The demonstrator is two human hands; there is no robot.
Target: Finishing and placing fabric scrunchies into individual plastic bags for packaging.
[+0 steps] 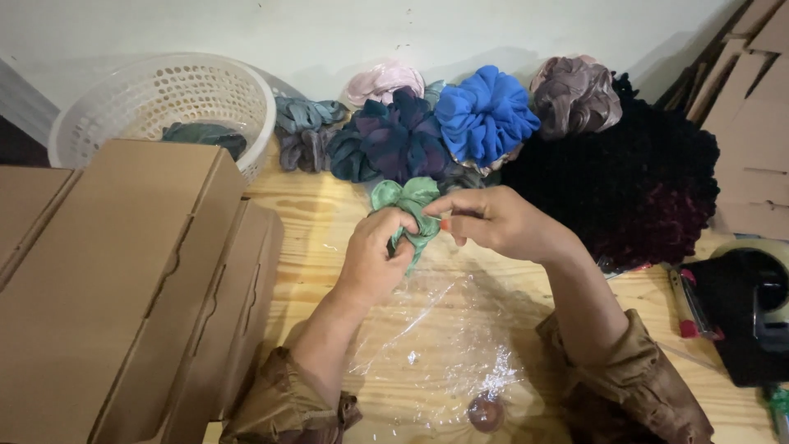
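Landmark is the green scrunchie [408, 207], mid-desk. Far left of it: flat cardboard boxes [123, 279] stacked on the desk [312, 214], and behind them a white perforated basket [164, 103] with a dark teal fabric piece inside. Your left hand [374, 259] sits just left of and below the scrunchie, grip clenched on its lower part, fingers curled over the fabric. The scrunchie itself is held up off the desk, between both hands. Directly below it a clear plastic bag [436, 345] lies flat on the wood. Behind it, against the wall: grey-teal scrunchies [306, 131], a pale pink one [382, 80], a navy-purple one [403, 136], a bright blue one [486, 113], a mauve one [575, 94]. Your right hand [493, 220] is just right of the scrunchie, fingertips pinched at its edge; something small and orange shows at the pinch, can't tell what. Further right: a big dark maroon fuzzy pile [633, 185], then a black tape dispenser [752, 316] at the desk edge, cardboard sheets [752, 123] leaning behind.
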